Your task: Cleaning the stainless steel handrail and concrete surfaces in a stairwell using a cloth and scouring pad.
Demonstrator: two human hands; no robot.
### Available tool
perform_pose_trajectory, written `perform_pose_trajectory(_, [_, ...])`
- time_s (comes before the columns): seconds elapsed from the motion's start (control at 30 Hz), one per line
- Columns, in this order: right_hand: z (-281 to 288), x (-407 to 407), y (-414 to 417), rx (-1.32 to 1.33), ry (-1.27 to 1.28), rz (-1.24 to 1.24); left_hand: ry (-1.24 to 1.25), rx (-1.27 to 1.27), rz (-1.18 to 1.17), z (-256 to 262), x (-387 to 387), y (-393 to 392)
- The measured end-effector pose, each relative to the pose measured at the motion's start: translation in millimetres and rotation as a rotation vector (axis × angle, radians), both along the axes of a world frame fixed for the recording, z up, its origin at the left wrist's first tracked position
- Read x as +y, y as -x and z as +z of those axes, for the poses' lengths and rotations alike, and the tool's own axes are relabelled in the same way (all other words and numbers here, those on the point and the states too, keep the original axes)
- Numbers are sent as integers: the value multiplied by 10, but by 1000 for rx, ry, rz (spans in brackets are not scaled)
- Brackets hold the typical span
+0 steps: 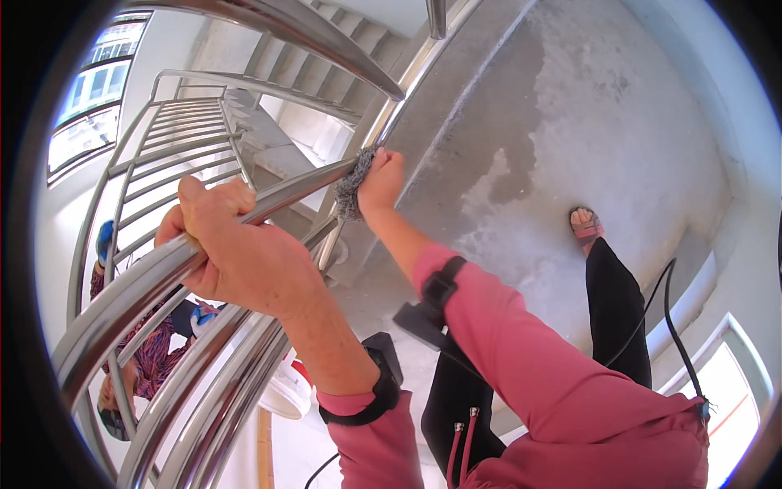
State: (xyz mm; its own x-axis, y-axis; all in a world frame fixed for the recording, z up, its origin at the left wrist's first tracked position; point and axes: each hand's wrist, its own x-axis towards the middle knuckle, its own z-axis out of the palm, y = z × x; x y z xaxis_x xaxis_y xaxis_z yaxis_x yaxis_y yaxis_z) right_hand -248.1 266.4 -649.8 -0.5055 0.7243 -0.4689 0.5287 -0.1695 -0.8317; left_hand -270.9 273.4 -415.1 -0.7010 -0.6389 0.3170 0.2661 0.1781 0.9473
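Observation:
My left hand (pixel 238 244) is wrapped around the shiny metal handrail (pixel 299 186) of a stair railing, its fingers curled over the top. Farther along, where this rail meets an upright post, my right hand (pixel 382 183) grips a fuzzy grey cloth (pixel 352 189) and presses it against the metal. Part of the cloth hangs below the rail. The right palm is hidden from view.
Lower rails (pixel 195 391) run beneath the handrail. Beyond them a person in a patterned top (pixel 153 354) is at the railing, near a white bucket (pixel 287 391). Concrete stairs (pixel 317 61) rise behind. A grey floor (pixel 586 122) with damp-looking patches spreads right.

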Motion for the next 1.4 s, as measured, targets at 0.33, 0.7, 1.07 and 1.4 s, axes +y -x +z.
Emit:
perform_pose_trajectory(0.33, [46,190,-840,-79,158,530,47,-59,-113,-16,2,-19])
perform_pose_trajectory(0.7, [1399,3897,-954,45,-84,688,-39,-329,-60,247,70,-65])
perform_pose_trajectory(1.07, [3474,5490,-751,97,-182,722,232,-845,-126,612,114,-2952])
perform_pose_trajectory(1.4, [4384,2835,-951,113,191,1355,-931,-1479,407,1079,959,-6546])
